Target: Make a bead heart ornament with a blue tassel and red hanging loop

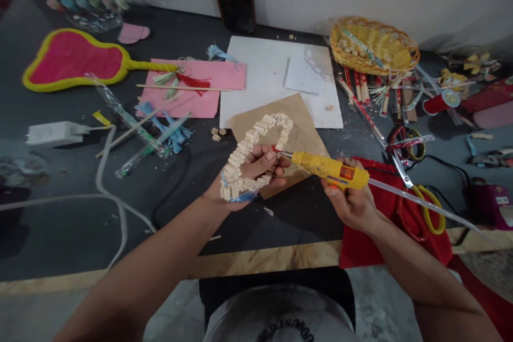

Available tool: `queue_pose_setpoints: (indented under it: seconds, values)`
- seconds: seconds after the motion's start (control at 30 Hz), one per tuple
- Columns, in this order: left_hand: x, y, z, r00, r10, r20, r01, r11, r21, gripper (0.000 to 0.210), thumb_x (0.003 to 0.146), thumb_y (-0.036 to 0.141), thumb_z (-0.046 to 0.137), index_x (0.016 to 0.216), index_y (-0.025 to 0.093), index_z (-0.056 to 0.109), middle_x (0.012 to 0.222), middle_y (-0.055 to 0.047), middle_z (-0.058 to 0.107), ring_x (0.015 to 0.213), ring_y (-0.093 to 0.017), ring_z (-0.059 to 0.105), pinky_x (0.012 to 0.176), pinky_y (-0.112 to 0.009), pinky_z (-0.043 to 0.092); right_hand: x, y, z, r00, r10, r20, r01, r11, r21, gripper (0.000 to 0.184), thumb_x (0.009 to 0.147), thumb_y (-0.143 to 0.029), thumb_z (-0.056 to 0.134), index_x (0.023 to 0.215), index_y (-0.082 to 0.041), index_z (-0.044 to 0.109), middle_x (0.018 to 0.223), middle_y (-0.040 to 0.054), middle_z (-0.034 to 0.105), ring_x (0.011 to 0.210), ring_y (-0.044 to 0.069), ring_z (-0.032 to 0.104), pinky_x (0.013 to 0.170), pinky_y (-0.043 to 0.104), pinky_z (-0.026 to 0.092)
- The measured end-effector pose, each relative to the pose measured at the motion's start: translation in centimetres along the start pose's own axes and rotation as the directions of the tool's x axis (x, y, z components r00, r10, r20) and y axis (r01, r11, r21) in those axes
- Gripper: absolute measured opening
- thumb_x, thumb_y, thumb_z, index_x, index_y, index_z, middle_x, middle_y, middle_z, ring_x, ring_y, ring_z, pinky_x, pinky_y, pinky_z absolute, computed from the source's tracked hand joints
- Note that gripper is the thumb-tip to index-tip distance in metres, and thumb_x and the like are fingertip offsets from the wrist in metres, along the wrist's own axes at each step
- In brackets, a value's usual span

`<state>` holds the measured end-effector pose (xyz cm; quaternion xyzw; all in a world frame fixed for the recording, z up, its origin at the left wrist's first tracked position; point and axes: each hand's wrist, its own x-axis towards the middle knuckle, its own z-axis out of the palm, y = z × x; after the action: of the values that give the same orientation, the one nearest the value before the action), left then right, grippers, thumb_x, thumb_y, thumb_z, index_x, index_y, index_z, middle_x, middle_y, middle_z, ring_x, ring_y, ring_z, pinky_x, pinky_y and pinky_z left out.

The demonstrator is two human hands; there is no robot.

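Note:
My left hand (262, 163) is closed around a curved frame of small pale wooden pieces (245, 150), held tilted above the table. A bit of blue shows along the frame's lower edge, and a small red patch sits by my fingertips. In my right hand (352, 203) is a yellow glue gun (331, 168), gripped by its handle. Its metal nozzle points left and reaches the red patch at the frame's right side; whether it touches cannot be made out. A long clear glue stick (425, 206) trails from the gun's back. Beneath the frame lies a brown paper square (308, 141).
A white board (248, 85) and pink card (230, 75) lie behind. At left are a yellow-edged pink paddle shape (84, 59), blue tassels (176, 136) and a white adapter (56, 133) with cable. To the right stand a wicker basket (372, 45), scissors (406, 171) and red cloth (356, 248).

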<state>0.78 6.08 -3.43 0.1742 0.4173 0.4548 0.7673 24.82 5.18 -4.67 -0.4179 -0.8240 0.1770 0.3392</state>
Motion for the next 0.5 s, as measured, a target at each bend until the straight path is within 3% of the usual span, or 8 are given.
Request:
queue_pose_setpoints:
  seconds: [0.23,0.5]
  values:
    - [-0.08,0.04,-0.07,1.000,-0.016,-0.026,0.016,1.000,-0.013,0.025,0.069,0.023,0.088,0.080,0.011,0.069,0.081,-0.007,0.074,0.063,-0.011,0.066,0.057,-0.024,0.063,0.23,0.00,-0.33,1.000,-0.006,0.011,0.006,0.998,0.056,0.021,0.099,-0.036,0.047,0.093,-0.021,0.062,0.093,0.0105,0.062,0.096,0.026,0.060,0.084,0.046,0.053]
    - [-0.15,0.21,0.15,0.999,-0.020,-0.033,0.021,1.000,0.003,0.023,0.073,0.021,0.085,0.075,0.011,0.064,0.083,-0.008,0.073,0.062,-0.010,0.065,0.056,-0.024,0.063,0.34,-0.04,-0.65,0.997,-0.079,0.016,0.077,0.993,0.084,0.020,0.099,-0.026,0.046,0.091,-0.020,0.063,0.086,0.0082,0.067,0.097,0.027,0.062,0.083,0.046,0.053]
